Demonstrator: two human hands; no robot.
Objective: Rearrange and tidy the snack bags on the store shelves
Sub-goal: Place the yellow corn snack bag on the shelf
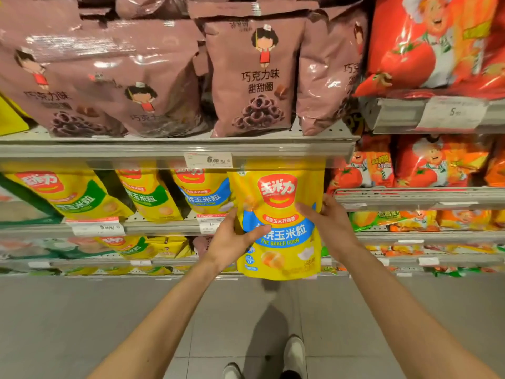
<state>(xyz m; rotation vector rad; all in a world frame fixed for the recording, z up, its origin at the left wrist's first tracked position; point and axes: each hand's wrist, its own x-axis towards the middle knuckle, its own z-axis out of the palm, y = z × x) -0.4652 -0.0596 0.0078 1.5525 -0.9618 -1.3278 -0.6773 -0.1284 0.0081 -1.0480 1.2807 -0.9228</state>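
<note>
right now the yellow baked corn bag point(281, 222) is upright in both my hands, out in front of the shelf, its top edge just under the front lip of the upper shelf point(175, 149) by the price tag point(209, 160). my left hand point(232, 242) grips its left edge, thumb curled across the blue band on the front. my right hand point(328, 220) grips the right edge, thumb on the front near the red logo. behind it, on the middle shelf point(158, 225), more yellow corn bags point(147, 195) lean in a row toward the left. pink chocolate ring bags point(254, 77) stand on the upper shelf, and red tomato snack bags point(431, 45) fill the unit to the right. below is grey tiled floor point(82, 310) with my white shoes point(293, 354).
</note>
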